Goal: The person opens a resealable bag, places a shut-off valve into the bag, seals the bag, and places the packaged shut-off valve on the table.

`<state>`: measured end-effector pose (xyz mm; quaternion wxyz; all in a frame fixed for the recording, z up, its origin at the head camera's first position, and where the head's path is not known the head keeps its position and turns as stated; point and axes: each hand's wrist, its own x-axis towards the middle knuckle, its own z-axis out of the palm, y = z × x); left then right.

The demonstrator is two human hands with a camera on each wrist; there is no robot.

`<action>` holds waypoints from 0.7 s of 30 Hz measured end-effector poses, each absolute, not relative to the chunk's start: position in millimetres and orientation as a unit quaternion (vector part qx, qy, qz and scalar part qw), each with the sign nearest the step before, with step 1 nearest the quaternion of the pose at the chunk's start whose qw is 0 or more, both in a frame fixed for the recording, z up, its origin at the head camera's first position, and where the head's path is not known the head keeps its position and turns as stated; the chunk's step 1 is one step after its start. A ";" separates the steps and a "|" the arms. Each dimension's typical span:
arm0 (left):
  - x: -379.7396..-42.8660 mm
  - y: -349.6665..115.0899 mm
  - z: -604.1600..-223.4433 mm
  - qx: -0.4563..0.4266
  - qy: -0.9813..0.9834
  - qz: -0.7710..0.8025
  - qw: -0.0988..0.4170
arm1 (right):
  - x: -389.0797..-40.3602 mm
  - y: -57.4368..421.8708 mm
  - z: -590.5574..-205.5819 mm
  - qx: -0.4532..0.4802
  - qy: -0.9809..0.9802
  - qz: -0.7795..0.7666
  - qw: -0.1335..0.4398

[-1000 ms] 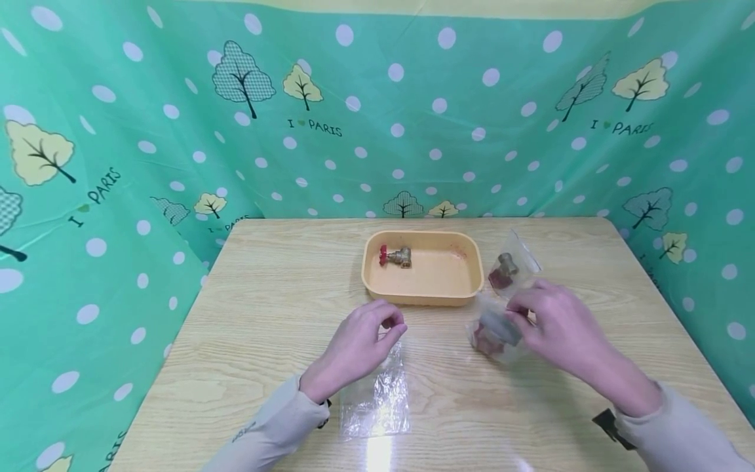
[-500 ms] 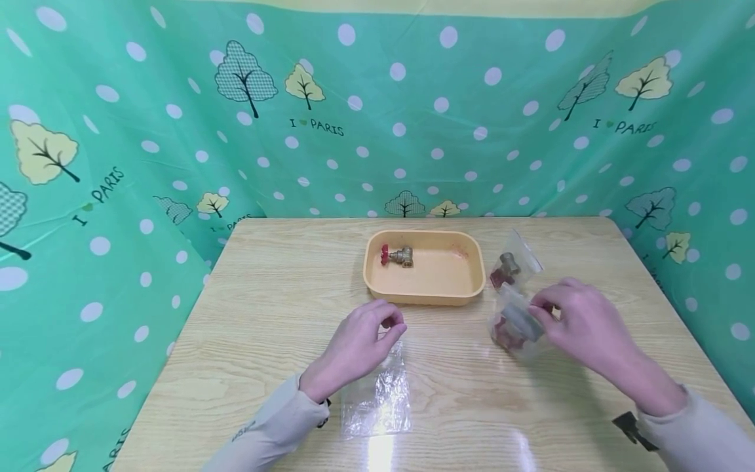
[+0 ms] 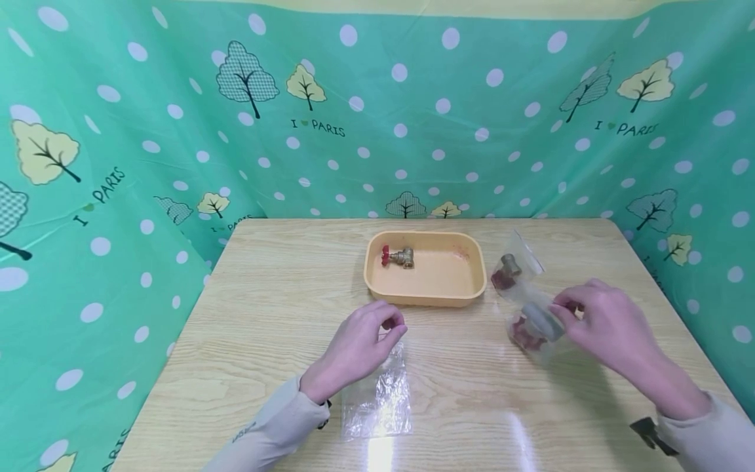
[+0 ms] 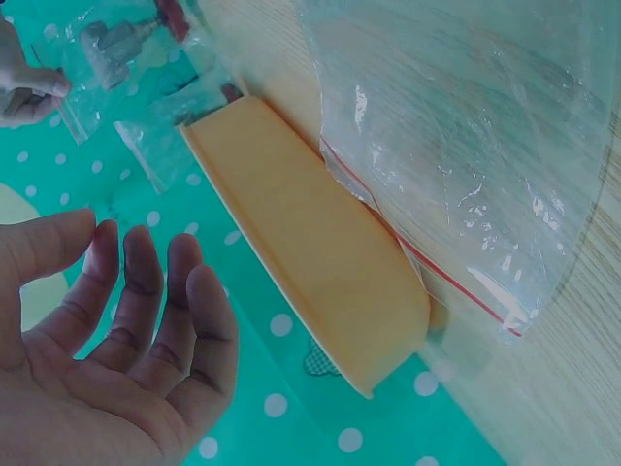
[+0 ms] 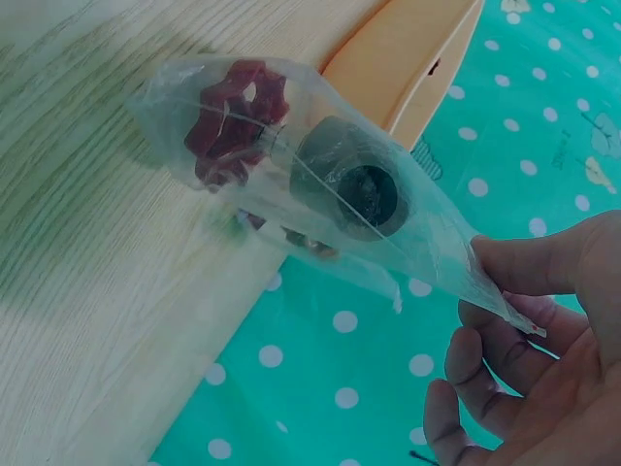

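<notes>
- Moved since the earlier frame: right hand point(image 3: 610, 328) and its bagged red-wheel valve point(image 3: 531, 333), both further right; left hand point(image 3: 360, 341) stays put.
- Left hand: fingers loosely bent, grip holds nothing, near the clear bag; looks parked there, idle.
- Clear bag point(image 3: 377, 406): flat on the worktop point(image 3: 265, 328), red seal line, no valve visible inside; probably lies flat because nothing fills it.
- Loose valve point(image 3: 402, 257): on its side in the left part of the tray point(image 3: 425, 300); the walls likely keep it from rolling off.
- Other bagged valve point(image 3: 506, 270): just right of the tray, near the held one.
- Right grip: thumb and fingers pinched on the held bag's edge, so the valve's weight seems to sag into the far end. Can't tell if that touches the worktop.
</notes>
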<state>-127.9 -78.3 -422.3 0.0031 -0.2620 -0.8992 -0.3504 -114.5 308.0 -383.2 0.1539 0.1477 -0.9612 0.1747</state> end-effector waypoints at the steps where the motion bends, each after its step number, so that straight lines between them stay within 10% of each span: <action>1: -127.8 -78.3 -422.3 -0.262 -0.899 -0.350 0.003 | -114.5 309.4 -383.3 0.144 -0.962 0.176 0.151; 21: -126.0 -79.5 -424.4 -0.258 -0.898 -0.357 0.005 | -126.5 333.1 -387.5 0.070 -0.973 0.183 0.121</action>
